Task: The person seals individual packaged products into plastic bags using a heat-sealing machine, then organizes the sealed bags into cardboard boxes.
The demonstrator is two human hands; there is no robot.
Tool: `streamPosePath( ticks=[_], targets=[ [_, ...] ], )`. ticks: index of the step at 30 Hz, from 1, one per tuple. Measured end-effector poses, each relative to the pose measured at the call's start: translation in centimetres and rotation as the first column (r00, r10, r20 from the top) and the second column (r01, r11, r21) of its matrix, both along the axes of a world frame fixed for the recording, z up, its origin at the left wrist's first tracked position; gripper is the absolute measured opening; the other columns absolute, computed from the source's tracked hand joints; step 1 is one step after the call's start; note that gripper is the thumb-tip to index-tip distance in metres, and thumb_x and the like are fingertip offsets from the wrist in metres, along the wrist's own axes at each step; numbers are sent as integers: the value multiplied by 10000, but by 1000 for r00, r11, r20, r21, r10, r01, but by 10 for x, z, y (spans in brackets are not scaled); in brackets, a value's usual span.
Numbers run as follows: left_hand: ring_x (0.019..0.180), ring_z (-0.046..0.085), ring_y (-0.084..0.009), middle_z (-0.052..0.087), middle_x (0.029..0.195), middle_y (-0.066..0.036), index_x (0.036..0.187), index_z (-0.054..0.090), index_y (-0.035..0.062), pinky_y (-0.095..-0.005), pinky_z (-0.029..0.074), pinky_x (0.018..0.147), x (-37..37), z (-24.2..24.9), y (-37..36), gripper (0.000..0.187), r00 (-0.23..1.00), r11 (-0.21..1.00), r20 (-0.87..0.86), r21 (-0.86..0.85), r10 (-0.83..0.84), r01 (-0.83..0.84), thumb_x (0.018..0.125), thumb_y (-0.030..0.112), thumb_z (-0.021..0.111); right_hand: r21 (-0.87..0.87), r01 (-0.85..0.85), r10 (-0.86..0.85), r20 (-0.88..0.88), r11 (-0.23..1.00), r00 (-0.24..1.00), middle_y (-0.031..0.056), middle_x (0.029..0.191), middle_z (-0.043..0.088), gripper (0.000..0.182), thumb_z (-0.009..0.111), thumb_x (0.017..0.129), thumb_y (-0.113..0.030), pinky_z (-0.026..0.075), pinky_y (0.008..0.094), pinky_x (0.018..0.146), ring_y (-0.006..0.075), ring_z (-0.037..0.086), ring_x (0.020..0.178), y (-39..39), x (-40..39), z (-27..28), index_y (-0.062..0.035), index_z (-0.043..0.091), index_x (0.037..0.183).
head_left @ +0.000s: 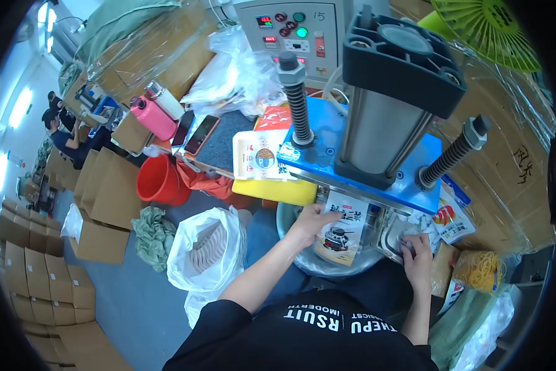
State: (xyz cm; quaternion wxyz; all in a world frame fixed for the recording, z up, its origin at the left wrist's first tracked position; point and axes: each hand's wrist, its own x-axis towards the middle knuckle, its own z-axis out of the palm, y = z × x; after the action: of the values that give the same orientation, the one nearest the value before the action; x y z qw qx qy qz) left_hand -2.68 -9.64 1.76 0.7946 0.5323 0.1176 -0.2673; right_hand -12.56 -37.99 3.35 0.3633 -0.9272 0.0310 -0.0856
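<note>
My left hand (pixel 315 224) pinches the left edge of a printed packaging pouch (pixel 340 236), with its thumb over the front. The pouch's upper end reaches under the blue plate (pixel 327 139) of a press with a large cylinder (pixel 377 127). On the other side, my right hand (pixel 419 256) has curled fingers at a shiny metal part (pixel 390 236) under the press. What those fingers hold, if anything, is too small to tell. Below the pouch is a plastic-lined tub (pixel 336 267).
A control box (pixel 290 43) with lit displays stands behind. Left of the press are a yellow pad (pixel 275 191), another printed pouch (pixel 260 156), phones (pixel 202 135) and a pink bottle (pixel 153 117). A red bucket (pixel 161 180) and white sack (pixel 206 247) stand lower left.
</note>
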Motion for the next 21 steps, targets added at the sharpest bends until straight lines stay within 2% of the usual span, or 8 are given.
streamPosePath(
  ticks=[3, 5, 7, 9, 11, 16, 18, 21],
  targets=[
    [805, 645, -114, 697, 929, -82, 1040, 671, -30, -275, 525, 738, 4, 17, 10, 268, 994, 993, 50, 70, -99, 96, 852, 157, 712, 38, 24, -24, 16, 999, 1000, 91, 887, 511, 257, 643, 767, 31, 430, 304, 615, 202, 514, 662, 4, 1, 3, -28, 615, 1015],
    [777, 643, -144, 693, 838, -51, 1041, 688, 25, -295, 518, 733, 14, 56, 28, 309, 936, 755, 62, 611, -346, 239, 830, 247, 729, 54, 58, -60, 35, 997, 998, 90, 879, 504, 261, 645, 765, 32, 430, 307, 619, 201, 505, 664, 7, 2, 7, -30, 615, 1016],
    [924, 628, -256, 670, 946, -104, 1132, 658, 74, -365, 490, 838, 30, 34, 64, 413, 772, 462, 507, 829, -385, -314, 806, 321, 723, 67, 97, -99, 38, 993, 994, 90, 870, 497, 265, 646, 763, 33, 429, 311, 622, 199, 495, 666, 6, 2, 9, -31, 614, 1017],
    [1176, 507, -343, 583, 1222, -154, 1209, 603, 74, -449, 394, 983, 36, 34, 90, 489, 453, 126, 662, 635, -597, -762, 792, 304, 712, 91, 61, -68, 70, 994, 995, 82, 857, 483, 273, 644, 762, 35, 425, 305, 619, 182, 489, 682, 3, 3, 7, -39, 618, 1023],
    [1326, 362, -336, 440, 1411, -153, 1240, 575, 99, -508, 299, 1055, 18, -6, 107, 526, 467, 43, 484, 727, -740, -685, 774, 296, 715, 163, 71, -87, 92, 984, 992, 72, 878, 495, 282, 636, 768, 35, 424, 287, 621, 166, 491, 695, 3, 4, 2, -41, 623, 1039],
    [1093, 557, -306, 634, 1138, -87, 1077, 649, 98, -429, 391, 955, -12, -10, 113, 410, 408, 338, 680, 688, -610, -642, 671, 52, 669, 296, 45, -90, 140, 954, 986, 69, 1039, 552, 275, 585, 842, 38, 479, 227, 704, 117, 563, 818, 8, 6, -1, -33, 615, 1105],
    [919, 580, -318, 638, 944, -115, 958, 673, 63, -396, 445, 803, 0, 6, 106, 298, 399, 346, 715, 654, -574, -673, 678, -29, 628, 645, -6, -90, 115, 764, 989, 86, 1044, 569, 214, 567, 870, 49, 520, 238, 714, 135, 617, 790, 14, 10, -3, -14, 611, 1070],
    [834, 569, -327, 614, 830, -126, 874, 680, 42, -401, 451, 743, 7, 17, 91, 223, 545, 383, 752, 658, -371, -648, 667, -27, 634, 806, 44, -33, -30, 591, 999, 76, 900, 616, 203, 543, 913, 5, 531, 247, 701, 135, 637, 754, 32, 8, 15, -5, 574, 1113]
  ],
)
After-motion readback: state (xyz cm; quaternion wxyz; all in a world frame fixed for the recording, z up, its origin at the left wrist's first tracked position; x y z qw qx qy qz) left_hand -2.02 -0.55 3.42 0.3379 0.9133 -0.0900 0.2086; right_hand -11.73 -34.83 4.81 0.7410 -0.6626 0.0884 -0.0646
